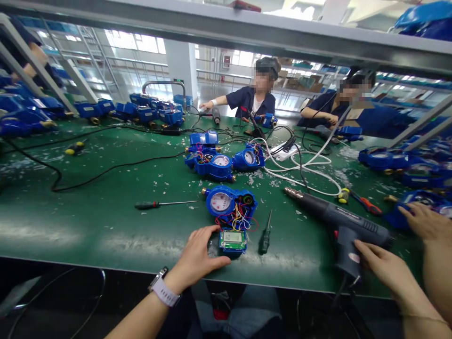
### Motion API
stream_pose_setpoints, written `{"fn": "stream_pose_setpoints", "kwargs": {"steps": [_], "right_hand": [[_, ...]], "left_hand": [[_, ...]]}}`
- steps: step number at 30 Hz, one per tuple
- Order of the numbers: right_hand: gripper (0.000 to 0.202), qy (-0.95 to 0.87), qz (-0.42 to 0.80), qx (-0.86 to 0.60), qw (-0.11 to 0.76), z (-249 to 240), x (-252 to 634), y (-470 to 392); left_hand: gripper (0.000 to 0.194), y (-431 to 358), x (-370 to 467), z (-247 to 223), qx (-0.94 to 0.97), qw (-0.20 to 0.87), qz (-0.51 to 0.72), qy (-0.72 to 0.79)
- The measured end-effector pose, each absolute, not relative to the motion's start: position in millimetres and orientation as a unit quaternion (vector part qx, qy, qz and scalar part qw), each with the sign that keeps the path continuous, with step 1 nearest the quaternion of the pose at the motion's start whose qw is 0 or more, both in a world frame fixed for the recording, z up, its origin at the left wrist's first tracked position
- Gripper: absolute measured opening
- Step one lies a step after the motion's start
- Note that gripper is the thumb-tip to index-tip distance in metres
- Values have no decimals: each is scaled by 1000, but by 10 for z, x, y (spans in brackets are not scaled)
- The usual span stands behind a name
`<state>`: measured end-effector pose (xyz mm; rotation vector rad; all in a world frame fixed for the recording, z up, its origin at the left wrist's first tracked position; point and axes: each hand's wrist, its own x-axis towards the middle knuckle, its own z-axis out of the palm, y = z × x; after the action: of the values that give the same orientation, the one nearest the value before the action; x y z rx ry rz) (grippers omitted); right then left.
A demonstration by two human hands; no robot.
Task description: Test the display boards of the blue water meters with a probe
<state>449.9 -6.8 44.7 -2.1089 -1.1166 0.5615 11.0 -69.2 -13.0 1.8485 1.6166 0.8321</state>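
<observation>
My left hand (199,252), wearing a watch, has its fingers apart around the left side of a small green circuit board with a display (233,239). Its fingertips are at the board's edge. Coloured wires run from the board into an opened blue water meter (222,202) with a round dial. At the right, my right hand (383,263) has outstretched fingers against the handle of a dark heat gun (339,219). The gun lies on the table, nozzle toward the upper left. A screwdriver (265,238) lies right of the board, another screwdriver (151,205) to the left.
Another person's hand (429,223) reaches over blue meters at the right edge. More opened meters (215,162) stand mid-table, beside a white power strip (282,151) and tangled cables. Two co-workers sit opposite. Plastic scraps litter the green table (106,221); a shelf beam (226,28) crosses above.
</observation>
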Motion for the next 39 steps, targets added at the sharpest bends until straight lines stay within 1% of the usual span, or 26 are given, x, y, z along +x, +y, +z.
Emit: {"fn": "stream_pose_setpoints", "kwargs": {"steps": [1,3,5,7,9,11,13,16,19,22,24,26,27,30,33,36,39], "right_hand": [[25,-448,164,-819,318,472,4475,-93],[33,-504,75,-804,307,486,4310,-169],[48,-608,19,-730,311,433,4001,-242],[51,-676,49,-674,293,331,3620,-285],[48,-740,85,-633,211,220,3257,-300],[45,-777,91,-604,151,129,2975,-299],[42,-791,95,-589,135,67,2797,-293],[33,-785,110,-591,153,13,2710,-266],[25,-768,124,-603,178,-18,2769,-224],[30,-738,134,-629,206,3,2873,-264],[34,-704,150,-646,253,70,2908,-386],[32,-672,189,-634,332,182,2888,-573],[30,-673,217,-616,348,249,2856,-675],[23,-741,252,-538,313,448,2709,-921],[23,-781,263,-486,292,562,2569,-1001],[22,-777,269,-490,291,576,2519,-972],[20,-757,253,-526,292,565,2582,-951]], "left_hand": [[65,-684,134,-118,681,276,309,604],[64,-674,177,-99,669,284,312,612],[61,-666,209,-80,653,296,316,621],[58,-660,215,-58,640,312,317,626],[56,-662,185,-32,631,333,320,623],[54,-674,113,1,625,366,328,606],[49,-690,10,43,615,406,342,583],[46,-707,-151,115,614,431,356,557],[46,-708,-246,165,639,410,335,558],[49,-708,-250,147,653,392,317,565],[52,-716,-218,93,659,383,319,564],[54,-731,-172,23,668,370,326,558],[54,-738,-147,-12,675,358,329,555],[48,-749,-77,-88,704,295,335,552],[43,-734,-35,-110,724,245,341,547],[46,-703,-46,-101,724,266,326,547],[49,-663,-101,-89,708,329,296,550]]}}
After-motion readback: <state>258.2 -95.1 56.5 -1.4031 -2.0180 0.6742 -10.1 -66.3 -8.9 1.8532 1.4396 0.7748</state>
